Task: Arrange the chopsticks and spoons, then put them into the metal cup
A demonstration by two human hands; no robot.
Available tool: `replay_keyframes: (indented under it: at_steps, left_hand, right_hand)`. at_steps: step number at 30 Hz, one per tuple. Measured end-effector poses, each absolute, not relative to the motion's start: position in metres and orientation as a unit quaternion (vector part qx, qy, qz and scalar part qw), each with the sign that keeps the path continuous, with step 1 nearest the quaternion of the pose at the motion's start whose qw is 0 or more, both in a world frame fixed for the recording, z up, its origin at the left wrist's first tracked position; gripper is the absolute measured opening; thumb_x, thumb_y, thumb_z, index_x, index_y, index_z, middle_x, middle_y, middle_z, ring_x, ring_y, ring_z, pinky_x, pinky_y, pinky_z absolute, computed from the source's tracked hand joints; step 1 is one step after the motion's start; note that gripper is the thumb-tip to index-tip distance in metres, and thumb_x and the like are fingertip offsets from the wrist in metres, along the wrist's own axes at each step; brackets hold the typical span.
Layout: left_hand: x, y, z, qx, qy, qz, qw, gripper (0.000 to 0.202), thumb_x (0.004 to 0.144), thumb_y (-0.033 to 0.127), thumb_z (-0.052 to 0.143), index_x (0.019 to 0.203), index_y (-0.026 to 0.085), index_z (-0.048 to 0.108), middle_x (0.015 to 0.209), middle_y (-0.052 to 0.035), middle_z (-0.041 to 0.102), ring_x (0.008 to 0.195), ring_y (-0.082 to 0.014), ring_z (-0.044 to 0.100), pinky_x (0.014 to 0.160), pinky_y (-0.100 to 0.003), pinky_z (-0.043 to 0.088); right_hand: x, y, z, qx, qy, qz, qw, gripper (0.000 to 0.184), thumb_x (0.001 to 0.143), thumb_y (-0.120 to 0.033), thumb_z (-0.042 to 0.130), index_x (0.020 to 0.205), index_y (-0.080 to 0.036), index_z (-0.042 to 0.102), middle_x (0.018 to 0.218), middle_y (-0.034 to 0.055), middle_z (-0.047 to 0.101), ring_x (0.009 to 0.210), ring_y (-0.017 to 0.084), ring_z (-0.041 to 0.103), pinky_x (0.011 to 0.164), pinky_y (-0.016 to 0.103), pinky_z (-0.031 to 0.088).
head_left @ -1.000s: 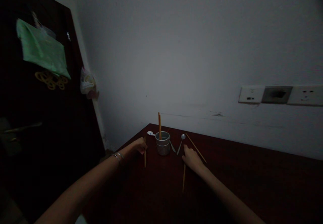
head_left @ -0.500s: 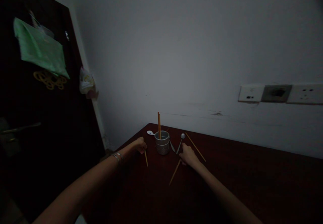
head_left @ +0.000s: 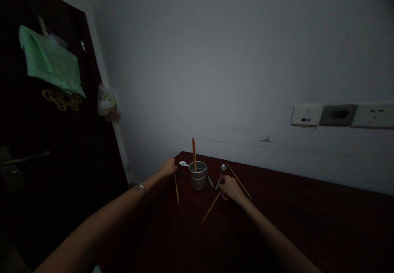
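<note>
Chopstick (head_left: 211, 208) slants toward you, nearer than the metal cup (head_left: 198, 183). Your right hand (head_left: 229, 187) pinches its far end, fingertips together. Your left hand (head_left: 168, 166) is at the second chopstick's (head_left: 177, 189) far end; grip there can't be told.

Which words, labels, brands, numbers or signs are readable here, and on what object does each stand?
No readable text.
Metal cup: any marking too small and dark.
White spoon: any mark too small.
Chopstick at right hand: too blurred.
Wall sockets: no legible lettering.
</note>
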State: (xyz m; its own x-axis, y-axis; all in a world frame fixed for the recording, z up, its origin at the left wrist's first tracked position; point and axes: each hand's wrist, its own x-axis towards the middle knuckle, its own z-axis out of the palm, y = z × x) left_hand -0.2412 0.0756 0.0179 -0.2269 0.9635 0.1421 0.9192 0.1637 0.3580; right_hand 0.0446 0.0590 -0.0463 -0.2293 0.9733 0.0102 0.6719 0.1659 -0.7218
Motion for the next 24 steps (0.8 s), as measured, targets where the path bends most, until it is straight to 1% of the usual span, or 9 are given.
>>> replay_keyframes:
  at_steps: [2, 3, 6, 10, 12, 14, 18, 21, 24]
  left_hand:
    - [-0.239, 0.079, 0.033, 0.631, 0.748, 0.206, -0.02, 0.021, 0.071, 0.022, 0.052, 0.089, 0.014, 0.058, 0.097, -0.0151, 0.062, 0.093, -0.0268, 0.058, 0.074, -0.034, 0.044]
    - [-0.237, 0.082, 0.041, 0.634, 0.743, 0.212, -0.03, 0.024, 0.073, 0.023, 0.05, 0.093, 0.014, 0.057, 0.099, -0.0148, 0.061, 0.095, -0.0259, 0.057, 0.076, -0.034, 0.043]
    - [-0.226, 0.088, 0.056, 0.658, 0.694, 0.289, -0.027, 0.029, 0.076, 0.026, 0.048, 0.101, 0.013, 0.055, 0.093, -0.0118, 0.063, 0.088, -0.0207, 0.058, 0.077, -0.029, 0.042]
    - [-0.206, 0.093, 0.058, 0.658, 0.612, 0.428, 0.098, 0.044, 0.076, 0.035, 0.052, 0.113, 0.01, 0.048, 0.094, -0.0108, 0.064, 0.084, -0.0169, 0.059, 0.074, -0.025, 0.043]
    - [-0.197, 0.095, 0.053, 0.64, 0.593, 0.455, 0.177, 0.053, 0.073, 0.035, 0.057, 0.116, 0.007, 0.045, 0.097, -0.0127, 0.063, 0.084, -0.0169, 0.059, 0.07, -0.023, 0.044]
    - [-0.19, 0.098, 0.048, 0.622, 0.584, 0.464, 0.239, 0.055, 0.072, 0.032, 0.059, 0.117, 0.005, 0.043, 0.098, -0.0146, 0.063, 0.081, -0.0168, 0.06, 0.064, -0.022, 0.045]
    - [-0.181, 0.107, 0.039, 0.605, 0.572, 0.465, 0.301, 0.05, 0.071, 0.028, 0.062, 0.114, 0.007, 0.046, 0.091, -0.0127, 0.065, 0.068, -0.0144, 0.062, 0.053, -0.02, 0.045]
    - [-0.178, 0.112, 0.033, 0.624, 0.549, 0.47, 0.299, 0.038, 0.067, 0.026, 0.066, 0.099, 0.008, 0.057, 0.083, -0.0091, 0.067, 0.065, -0.0129, 0.061, 0.053, -0.019, 0.044]
    - [-0.177, 0.114, 0.031, 0.638, 0.541, 0.458, 0.301, 0.028, 0.067, 0.03, 0.064, 0.084, 0.007, 0.063, 0.073, -0.0072, 0.066, 0.057, -0.0113, 0.058, 0.049, -0.018, 0.041]
  right_hand:
    - [0.05, 0.062, -0.035, -0.585, -0.726, 0.268, 0.243, 0.023, 0.075, -0.021, 0.045, 0.09, -0.014, 0.06, 0.062, 0.0046, 0.064, 0.049, 0.012, 0.06, 0.047, 0.018, 0.04]
    - [0.052, 0.065, -0.028, -0.594, -0.725, 0.242, 0.25, 0.023, 0.073, -0.021, 0.047, 0.09, -0.015, 0.061, 0.067, 0.0049, 0.065, 0.055, 0.012, 0.061, 0.05, 0.018, 0.04]
    - [0.054, 0.076, -0.006, -0.595, -0.724, 0.187, 0.295, 0.026, 0.069, -0.021, 0.051, 0.092, -0.017, 0.064, 0.077, 0.005, 0.067, 0.071, 0.014, 0.062, 0.058, 0.02, 0.04]
    - [0.046, 0.089, 0.02, -0.54, -0.727, 0.234, 0.354, 0.03, 0.069, -0.016, 0.048, 0.095, -0.012, 0.063, 0.074, 0.0048, 0.067, 0.065, 0.012, 0.059, 0.056, 0.019, 0.04]
    - [0.039, 0.092, 0.028, -0.521, -0.727, 0.246, 0.374, 0.03, 0.069, -0.014, 0.048, 0.095, -0.011, 0.063, 0.073, 0.0047, 0.067, 0.062, 0.011, 0.058, 0.055, 0.018, 0.039]
    - [0.031, 0.092, 0.034, -0.508, -0.731, 0.243, 0.386, 0.03, 0.068, -0.014, 0.049, 0.094, -0.01, 0.063, 0.072, 0.0047, 0.066, 0.061, 0.011, 0.057, 0.054, 0.018, 0.039]
    - [0.019, 0.089, 0.038, -0.488, -0.742, 0.24, 0.392, 0.031, 0.068, -0.012, 0.05, 0.095, -0.009, 0.064, 0.071, 0.0049, 0.066, 0.058, 0.01, 0.055, 0.051, 0.018, 0.037]
    - [0.017, 0.089, 0.039, -0.477, -0.75, 0.237, 0.391, 0.03, 0.067, -0.012, 0.051, 0.094, -0.009, 0.064, 0.071, 0.005, 0.066, 0.058, 0.01, 0.055, 0.052, 0.018, 0.038]
    - [0.02, 0.091, 0.04, -0.473, -0.753, 0.24, 0.39, 0.029, 0.068, -0.013, 0.051, 0.093, -0.009, 0.065, 0.071, 0.0048, 0.066, 0.058, 0.011, 0.055, 0.052, 0.018, 0.038]
